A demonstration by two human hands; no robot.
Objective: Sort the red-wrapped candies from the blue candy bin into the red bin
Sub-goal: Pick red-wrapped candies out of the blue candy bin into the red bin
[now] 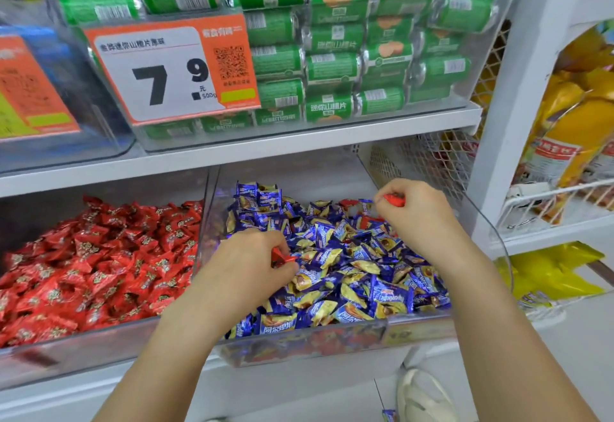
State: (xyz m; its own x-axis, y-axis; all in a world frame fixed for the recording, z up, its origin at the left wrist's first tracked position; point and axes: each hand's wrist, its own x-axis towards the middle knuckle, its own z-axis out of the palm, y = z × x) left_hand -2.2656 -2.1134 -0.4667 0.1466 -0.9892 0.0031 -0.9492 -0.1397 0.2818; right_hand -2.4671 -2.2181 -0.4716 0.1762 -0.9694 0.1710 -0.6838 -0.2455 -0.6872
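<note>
L hand [247, 260] grip pinched small red-wrapped candy [280, 259]; R hand [410, 214] grip pinched another red sweet [395, 200], both over clear plastic blue-candy bin [299, 338].

Up top, a clear bin [481, 66] packed with green snack packs [335, 66], and on its front an orange-and-white price tag [166, 69] reading 7.9. Far right, yellow bags [571, 122] on a white wire rack [548, 202]. Lower right, a white shoe [422, 398] on the floor.
</note>
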